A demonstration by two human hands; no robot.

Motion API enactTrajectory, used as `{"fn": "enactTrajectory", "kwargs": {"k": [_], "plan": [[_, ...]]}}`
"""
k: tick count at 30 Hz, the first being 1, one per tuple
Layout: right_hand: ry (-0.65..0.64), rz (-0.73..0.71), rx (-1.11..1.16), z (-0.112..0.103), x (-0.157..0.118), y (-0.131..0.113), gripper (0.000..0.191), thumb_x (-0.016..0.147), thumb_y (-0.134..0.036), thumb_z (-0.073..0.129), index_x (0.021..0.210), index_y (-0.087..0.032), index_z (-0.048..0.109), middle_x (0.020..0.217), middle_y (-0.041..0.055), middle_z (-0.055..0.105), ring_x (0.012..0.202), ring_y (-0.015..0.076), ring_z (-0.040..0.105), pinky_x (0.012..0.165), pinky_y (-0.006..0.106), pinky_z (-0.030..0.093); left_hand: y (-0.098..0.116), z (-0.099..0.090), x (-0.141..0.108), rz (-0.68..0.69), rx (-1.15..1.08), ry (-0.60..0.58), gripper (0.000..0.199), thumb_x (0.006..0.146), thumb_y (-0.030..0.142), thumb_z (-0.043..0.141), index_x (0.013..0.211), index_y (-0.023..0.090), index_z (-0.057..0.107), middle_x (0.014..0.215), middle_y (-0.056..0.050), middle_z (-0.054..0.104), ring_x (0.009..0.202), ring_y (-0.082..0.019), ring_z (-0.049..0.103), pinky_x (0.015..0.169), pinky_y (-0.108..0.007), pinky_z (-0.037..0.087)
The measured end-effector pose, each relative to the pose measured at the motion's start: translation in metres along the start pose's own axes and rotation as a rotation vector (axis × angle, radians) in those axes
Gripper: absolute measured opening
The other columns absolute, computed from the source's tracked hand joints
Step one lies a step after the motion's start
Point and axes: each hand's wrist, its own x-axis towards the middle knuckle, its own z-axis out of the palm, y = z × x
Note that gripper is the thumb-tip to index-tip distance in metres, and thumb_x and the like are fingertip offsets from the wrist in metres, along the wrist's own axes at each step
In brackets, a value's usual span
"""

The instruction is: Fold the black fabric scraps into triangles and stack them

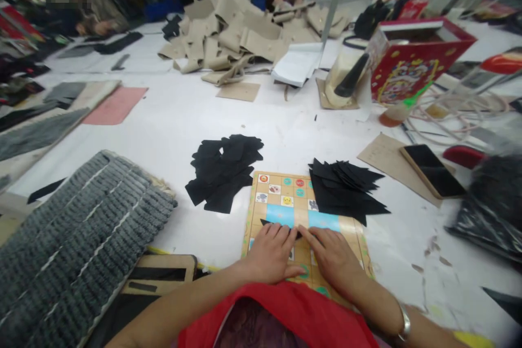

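Note:
A small black piece (299,235), like cut fabric, lies on a printed game board (302,253) and is mostly hidden under my fingers. My left hand (272,253) presses on it from above, fingers bent and side by side; one dark corner sticks out past the fingertips. The index finger of my right hand (336,255) stretches to the piece's right end, its other fingers resting on the board. Beyond the hands, a loose heap of black pieces (224,168) lies to the left. A fanned stack of pointed black pieces (342,187) overlaps the board's upper right.
Grey ribbed fabric (93,244) covers the near left. At right are a phone (433,170) on cardboard, a black plastic bag (495,201), a red box (416,65) and a jar (345,79). Beige pieces (240,30) pile up at the back, with people beyond.

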Motion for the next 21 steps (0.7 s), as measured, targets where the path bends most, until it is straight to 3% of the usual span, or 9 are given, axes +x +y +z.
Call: {"fn": "enactTrajectory", "kwargs": {"k": [5,8,10,12,16,21], "plan": [[0.049,-0.072,-0.105,0.002,0.008,0.013,0.040,0.077,-0.003,0.043,0.112,-0.014,0.059,0.102,0.0105,0.060,0.088,0.0221,0.052,0.075,0.037,0.043,-0.040,-0.012,0.004,-0.127,-0.090,0.184,0.044,0.086,0.047,0.048,0.116,0.015,0.050,0.114,-0.009,0.054,0.105,-0.019,0.047,0.093,-0.033,0.039],[0.075,0.067,-0.241,-0.012,0.013,0.040,0.040,0.075,-0.001,0.043,0.109,-0.013,0.061,0.101,0.0119,0.060,0.087,0.0245,0.052,0.073,0.038,0.043,-0.078,-0.032,0.007,-0.321,0.103,0.091,0.021,0.088,0.029,0.047,0.099,0.015,0.058,0.103,-0.010,0.056,0.100,-0.021,0.050,0.088,-0.037,0.041],[0.101,0.169,-0.288,-0.021,0.017,0.056,0.039,0.077,-0.002,0.043,0.111,-0.012,0.060,0.101,0.0126,0.060,0.085,0.0245,0.053,0.071,0.038,0.043,-0.101,-0.042,0.006,-0.497,0.203,-0.008,0.017,0.084,0.024,0.049,0.089,0.012,0.060,0.092,-0.012,0.057,0.092,-0.025,0.053,0.078,-0.039,0.045],[0.118,0.193,-0.255,-0.024,0.019,0.061,0.037,0.080,-0.007,0.044,0.114,-0.012,0.058,0.102,0.0123,0.060,0.083,0.0234,0.053,0.071,0.038,0.043,-0.116,-0.045,0.002,-0.589,0.225,-0.064,0.014,0.081,0.017,0.050,0.083,0.009,0.061,0.085,-0.013,0.057,0.083,-0.026,0.055,0.068,-0.037,0.046],[0.134,0.108,-0.095,-0.010,0.020,0.042,0.030,0.084,-0.012,0.043,0.110,-0.012,0.058,0.101,0.0125,0.059,0.086,0.0223,0.052,0.073,0.036,0.043,-0.124,-0.040,-0.010,-0.617,0.204,-0.099,0.019,0.077,0.003,0.043,0.080,0.010,0.061,0.081,-0.010,0.057,0.076,-0.021,0.057,0.066,-0.031,0.045],[0.088,0.006,0.062,0.012,0.029,0.024,0.028,0.087,-0.013,0.040,0.108,-0.011,0.058,0.101,0.0118,0.059,0.091,0.0201,0.051,0.078,0.033,0.043,-0.114,-0.032,-0.026,-0.652,0.181,-0.032,0.012,0.083,0.015,0.047,0.087,0.012,0.058,0.092,-0.009,0.054,0.088,-0.020,0.055,0.075,-0.031,0.046]]}}
